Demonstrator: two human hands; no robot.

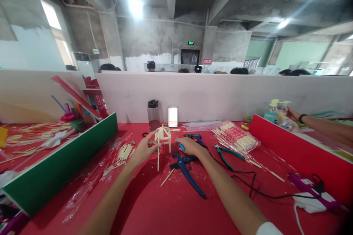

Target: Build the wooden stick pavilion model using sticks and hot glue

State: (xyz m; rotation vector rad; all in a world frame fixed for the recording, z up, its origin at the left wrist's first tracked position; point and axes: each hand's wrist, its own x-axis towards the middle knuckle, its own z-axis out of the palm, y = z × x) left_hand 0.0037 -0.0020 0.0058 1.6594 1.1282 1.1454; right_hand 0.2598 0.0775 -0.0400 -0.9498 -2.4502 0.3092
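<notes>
Stick model point(166, 133) sat at the middle of the red bench point(154, 209), toward its far edge; whether every leg touched down, I couldn't tell. Nearest the person, a blue-handled cutter point(190, 180) lay with its handle toward the near edge, presumably for easy reach. Beyond it, the left hand point(145, 149) pinched an upright stick at the model's side, seemingly to steady it, while the right hand point(191, 145) closed around a blue object point(181, 146) I couldn't identify. Along the far edge, a bottle point(153, 115) stood clear of the work.
</notes>
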